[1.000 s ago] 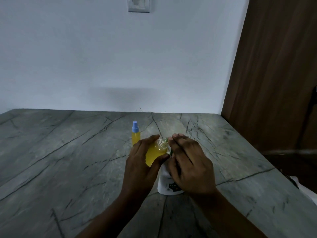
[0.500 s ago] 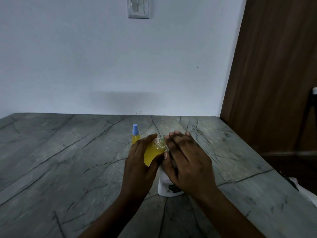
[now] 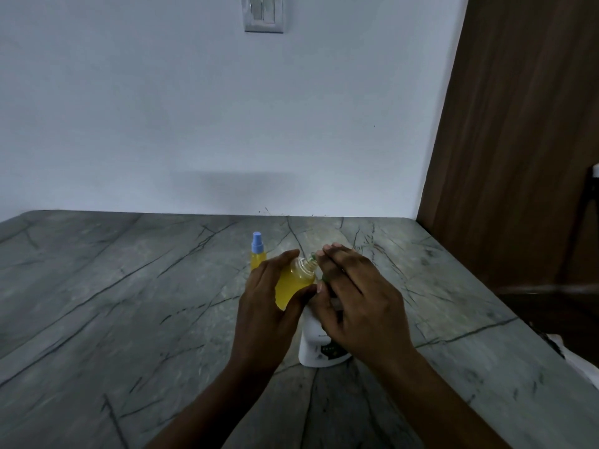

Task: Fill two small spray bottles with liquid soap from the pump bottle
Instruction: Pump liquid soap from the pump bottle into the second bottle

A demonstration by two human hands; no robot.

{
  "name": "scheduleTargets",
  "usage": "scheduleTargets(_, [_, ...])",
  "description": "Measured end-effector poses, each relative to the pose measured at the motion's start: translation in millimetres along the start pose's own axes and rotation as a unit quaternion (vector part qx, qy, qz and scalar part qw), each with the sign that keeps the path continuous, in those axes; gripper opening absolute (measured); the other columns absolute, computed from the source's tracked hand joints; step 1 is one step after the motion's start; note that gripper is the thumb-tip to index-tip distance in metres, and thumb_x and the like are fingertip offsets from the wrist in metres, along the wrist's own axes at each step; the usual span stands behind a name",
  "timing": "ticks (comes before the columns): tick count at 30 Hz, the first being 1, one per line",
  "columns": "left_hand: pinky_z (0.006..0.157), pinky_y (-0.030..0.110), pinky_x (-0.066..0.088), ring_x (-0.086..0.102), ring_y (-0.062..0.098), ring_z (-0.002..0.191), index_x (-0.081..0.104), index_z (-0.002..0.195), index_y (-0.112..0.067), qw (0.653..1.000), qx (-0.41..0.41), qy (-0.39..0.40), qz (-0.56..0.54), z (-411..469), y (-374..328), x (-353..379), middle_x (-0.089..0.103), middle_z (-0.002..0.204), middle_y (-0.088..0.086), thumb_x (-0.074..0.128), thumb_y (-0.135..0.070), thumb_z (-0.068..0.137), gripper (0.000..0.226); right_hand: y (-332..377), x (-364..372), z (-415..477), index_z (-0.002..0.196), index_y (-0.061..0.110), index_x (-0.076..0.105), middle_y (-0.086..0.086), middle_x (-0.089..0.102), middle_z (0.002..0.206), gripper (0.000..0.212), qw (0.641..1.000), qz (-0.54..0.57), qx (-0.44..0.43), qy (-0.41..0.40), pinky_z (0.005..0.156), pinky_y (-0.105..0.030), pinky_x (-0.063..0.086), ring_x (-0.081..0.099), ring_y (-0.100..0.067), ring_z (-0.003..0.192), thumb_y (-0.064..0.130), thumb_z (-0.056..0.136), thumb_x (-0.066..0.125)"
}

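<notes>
My left hand (image 3: 262,312) grips a small uncapped spray bottle (image 3: 293,281) of yellow liquid, tilted so its open neck points up and right. The neck meets the greenish nozzle (image 3: 312,257) of the white pump bottle (image 3: 312,345), which stands on the countertop. My right hand (image 3: 359,306) lies on top of the pump head with its fingers straight, hiding the head. A second small spray bottle (image 3: 257,251), yellow inside with a blue cap on, stands upright just behind my left hand.
The grey veined stone countertop (image 3: 129,303) runs back to a white wall with a switch plate (image 3: 263,12). A brown wooden panel (image 3: 525,140) borders it on the right, where the counter's edge drops off.
Both hands keep their places on the small bottle and the pump head. The camera has tilted up a little, so everything sits slightly lower in view.
</notes>
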State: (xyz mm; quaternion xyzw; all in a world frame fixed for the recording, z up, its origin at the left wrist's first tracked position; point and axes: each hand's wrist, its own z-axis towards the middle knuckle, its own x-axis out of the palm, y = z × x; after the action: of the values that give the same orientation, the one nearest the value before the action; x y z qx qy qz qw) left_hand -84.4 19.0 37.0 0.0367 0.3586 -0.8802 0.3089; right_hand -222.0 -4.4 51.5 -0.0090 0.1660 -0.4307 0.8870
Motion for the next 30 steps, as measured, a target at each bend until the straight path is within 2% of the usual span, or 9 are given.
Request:
scheduleTargets(2, [0.077,0.002,0.039,0.049,-0.016,0.098,0.047,0.117,-0.033,1.000,-0.001,0.003,-0.002,1,0,0,0.047,0.106,-0.028,0.066,-0.037,0.077,0.045,0,-2,4,0.101,-0.001,0.071,-0.015,0.069,0.104,0.045,1.000,0.006,0.009,0.013,0.092,-0.026,0.043,0.063,-0.022,0.100,0.027,0.098,0.036])
scheduleTargets(5, [0.074,0.007,0.040,0.052,-0.010,0.096,0.048,0.118,-0.032,1.000,-0.008,0.009,-0.004,1,-1,0,0.049,0.106,-0.025,0.065,-0.037,0.077,0.044,-2,-3,6,0.100,0.000,0.071,-0.014,0.069,0.103,0.038,1.000,0.008,0.017,0.019,0.092,-0.025,0.043,0.064,-0.022,0.097,0.024,0.095,0.042])
scheduleTargets(8, [0.074,0.005,0.037,0.049,-0.014,0.095,0.045,0.117,-0.035,1.000,-0.014,0.011,-0.003,1,-4,0,0.046,0.105,-0.029,0.055,-0.046,0.072,0.047,-1,-1,3,0.104,0.000,0.070,-0.015,0.068,0.107,0.041,0.999,0.006,0.016,0.029,0.092,-0.027,0.044,0.061,-0.023,0.102,0.026,0.097,0.039])
scheduleTargets(11, [0.074,0.000,0.037,0.047,-0.017,0.097,0.044,0.116,-0.037,1.000,-0.008,0.014,0.007,1,-3,0,0.045,0.105,-0.030,0.055,-0.047,0.073,0.046,-1,1,-3,0.108,-0.002,0.068,-0.016,0.067,0.110,0.049,0.999,0.017,0.017,0.023,0.093,-0.030,0.046,0.055,-0.022,0.110,0.029,0.100,0.031])
scheduleTargets(17, [0.076,0.000,0.036,0.046,-0.017,0.097,0.044,0.117,-0.036,1.000,-0.008,0.016,0.018,-3,1,2,0.046,0.103,-0.028,0.056,-0.045,0.073,0.046,0,12,-16,0.109,-0.005,0.066,-0.020,0.066,0.112,0.038,0.999,0.041,0.021,-0.013,0.095,-0.035,0.048,0.053,-0.024,0.114,0.023,0.097,0.044])
scheduleTargets(20, [0.075,0.000,0.035,0.044,-0.017,0.098,0.043,0.118,-0.037,0.999,-0.007,0.019,0.026,-5,4,3,0.044,0.104,-0.029,0.054,-0.049,0.074,0.047,1,13,-20,0.108,-0.006,0.066,-0.020,0.066,0.109,0.033,0.999,0.040,0.017,-0.017,0.095,-0.034,0.049,0.055,-0.025,0.112,0.017,0.089,0.054])
scheduleTargets(24, [0.076,0.001,0.035,0.045,-0.016,0.095,0.045,0.119,-0.034,0.999,0.000,0.017,0.035,-7,6,4,0.046,0.101,-0.026,0.055,-0.045,0.075,0.046,1,14,-24,0.107,-0.006,0.067,-0.020,0.067,0.108,0.032,0.999,0.039,0.023,-0.022,0.094,-0.033,0.049,0.056,-0.024,0.111,0.016,0.086,0.056])
scheduleTargets(30, [0.076,0.002,0.037,0.047,-0.014,0.096,0.046,0.118,-0.033,0.999,0.002,0.009,0.031,-6,5,3,0.046,0.102,-0.026,0.060,-0.045,0.077,0.045,2,10,-17,0.107,-0.005,0.068,-0.019,0.067,0.109,0.037,0.998,0.045,0.033,-0.008,0.097,-0.028,0.044,0.054,-0.023,0.112,0.021,0.095,0.044])
